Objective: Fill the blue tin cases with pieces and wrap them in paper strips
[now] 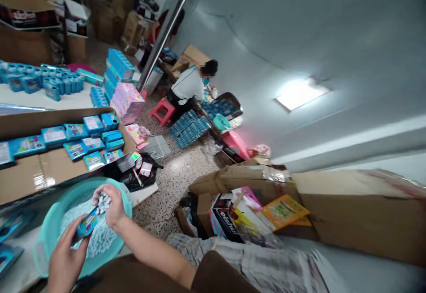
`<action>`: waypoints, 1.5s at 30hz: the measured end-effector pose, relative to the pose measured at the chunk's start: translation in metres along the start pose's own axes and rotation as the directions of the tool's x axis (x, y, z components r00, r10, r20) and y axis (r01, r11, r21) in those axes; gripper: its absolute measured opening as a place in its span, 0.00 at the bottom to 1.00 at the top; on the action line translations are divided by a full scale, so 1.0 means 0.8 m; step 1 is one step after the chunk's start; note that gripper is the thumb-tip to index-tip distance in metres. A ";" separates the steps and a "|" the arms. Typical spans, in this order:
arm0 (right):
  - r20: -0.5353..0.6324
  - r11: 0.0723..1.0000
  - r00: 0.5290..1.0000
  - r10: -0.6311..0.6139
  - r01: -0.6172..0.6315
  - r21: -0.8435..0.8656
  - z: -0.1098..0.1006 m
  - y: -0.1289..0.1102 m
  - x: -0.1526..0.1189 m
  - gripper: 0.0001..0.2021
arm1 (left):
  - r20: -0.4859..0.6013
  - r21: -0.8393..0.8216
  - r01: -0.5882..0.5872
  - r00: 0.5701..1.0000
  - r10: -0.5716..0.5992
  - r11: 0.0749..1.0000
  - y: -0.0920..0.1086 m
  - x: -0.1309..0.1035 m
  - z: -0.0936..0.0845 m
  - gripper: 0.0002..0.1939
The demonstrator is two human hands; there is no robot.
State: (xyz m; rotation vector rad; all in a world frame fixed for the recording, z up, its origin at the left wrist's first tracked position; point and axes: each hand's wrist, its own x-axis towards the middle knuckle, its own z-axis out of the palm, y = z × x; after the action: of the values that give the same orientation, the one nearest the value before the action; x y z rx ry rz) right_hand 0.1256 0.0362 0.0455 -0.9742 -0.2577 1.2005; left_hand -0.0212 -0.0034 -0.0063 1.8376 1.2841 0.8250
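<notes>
My left hand (pixel 67 253) grips a small blue printed box (pixel 87 225), tilted over a turquoise basin (pixel 49 227). A mound of small white pieces (pixel 104 203), like tablets or candies, sits in my right hand (pixel 115 205), whose fingers curl around them right beside the box's upper end. More loose white pieces (pixel 101 242) fill the bottom of the basin. I cannot tell how full the box is. Left of the basin lie other blue boxes (pixel 8 257), blurred and partly cut off by the frame edge.
An open carton (pixel 36 169) holding several blue boxes stands beyond the basin. Filled rows of blue containers (pixel 63 82) stand on a white table behind it. Cartons (pixel 239 180) with packaging lie to the right. A co-worker (pixel 189 84) sits farther back near a pink stool (pixel 162 110).
</notes>
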 end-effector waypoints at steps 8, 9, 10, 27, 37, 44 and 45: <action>0.000 0.993 0.996 -0.095 0.094 -0.069 -0.004 -0.013 -0.005 0.10 | -0.008 0.026 -0.052 0.999 0.053 0.998 -0.002 0.010 0.011 0.22; -0.014 0.993 0.996 -0.087 0.085 -0.078 -0.005 -0.014 -0.007 0.10 | -0.008 0.022 -0.066 0.998 0.066 0.998 0.000 0.009 0.013 0.22; -0.020 0.993 0.997 -0.081 0.079 -0.091 -0.005 -0.016 -0.009 0.10 | -0.007 0.011 -0.070 0.998 0.070 0.998 0.003 0.009 0.015 0.22; 0.018 0.969 0.994 -0.112 0.113 -0.221 -0.006 -0.019 -0.033 0.11 | -0.012 -0.238 0.073 0.997 -0.078 0.968 0.034 -0.012 0.018 0.18; 0.042 0.967 0.998 -0.052 0.061 -0.246 -0.006 -0.008 -0.050 0.12 | 0.016 -0.344 0.190 0.980 -0.196 0.920 0.024 -0.025 0.033 0.18; 0.031 0.965 0.995 -0.096 0.101 -0.240 -0.006 -0.011 -0.054 0.11 | 0.023 -0.287 0.183 0.983 -0.184 0.940 0.031 -0.025 0.028 0.18; 0.020 0.966 0.994 -0.103 0.105 -0.235 -0.004 -0.012 -0.056 0.11 | 0.021 -0.286 0.167 0.986 -0.168 0.944 0.032 -0.025 0.027 0.18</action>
State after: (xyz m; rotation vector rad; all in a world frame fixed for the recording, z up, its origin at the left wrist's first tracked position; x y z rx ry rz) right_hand 0.1169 -0.0043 0.0646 -1.1484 -0.4605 1.0933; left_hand 0.0032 -0.0324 0.0019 1.4778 1.2325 0.8718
